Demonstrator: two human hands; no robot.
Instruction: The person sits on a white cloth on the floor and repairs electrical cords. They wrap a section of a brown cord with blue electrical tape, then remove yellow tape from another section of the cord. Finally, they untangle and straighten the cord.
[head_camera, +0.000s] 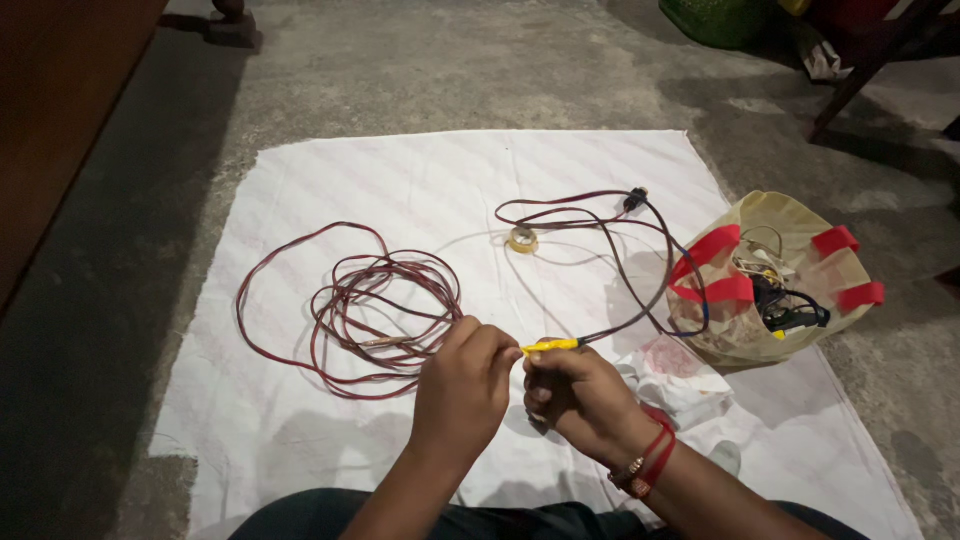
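Far left, grey floor (120, 300), then a white cloth (300, 440) spread flat over it. On the cloth's left half, a red wire (345, 300) in a loose, untidy coil, not bundled or tied, one strand running off toward the hands. Just right of the coil, the left hand (462, 385), fingers curled in tight, thumb and fingertips pinched at the left end of a yellow piece (550, 346); impossible to tell whether also gripping the red strand beneath. Between the two hands, raised a little above the cloth, that thin yellow piece, most likely a wrap or sleeve at the spot where red wire meets dark wire. Beyond it, lying flat and apart from both hands, a tape roll (522, 240). Next, the right hand (580, 400), fingers closed around the yellow piece's right part from below, red bands (650, 462) at the wrist. From that grip, a dark wire (620, 250) looping away up to a black plug (635, 198). Near the right wrist, a crumpled white rag (680, 380). Far right, an open bag (790, 215) with red strips, small parts and cords inside. By the look of it, joint mid-way: two wires brought together and partly covered, not yet let go; coil unwound, roll set aside.
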